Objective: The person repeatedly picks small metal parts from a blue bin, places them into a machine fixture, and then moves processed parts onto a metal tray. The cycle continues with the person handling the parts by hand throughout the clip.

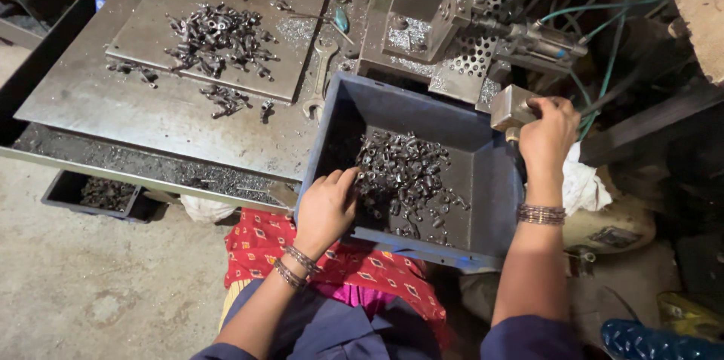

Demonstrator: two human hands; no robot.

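Observation:
A blue-grey plastic bin (483,171) rests on my lap and holds several small dark metal parts (403,171). My left hand (326,208) reaches over the bin's near-left rim, its fingertips in the pile of parts; whether it grips one is hidden. My right hand (548,132) is up at the bin's far-right corner, fingers wrapped around a metal block or handle (511,107) on the machine (452,24).
A steel worktable (136,104) at left carries a raised plate with a heap of similar parts (220,37) and a spanner (318,77). A dark tray (94,194) sits under the table's edge. Hoses and cables run at top right. White cloth (588,183) lies by my right wrist.

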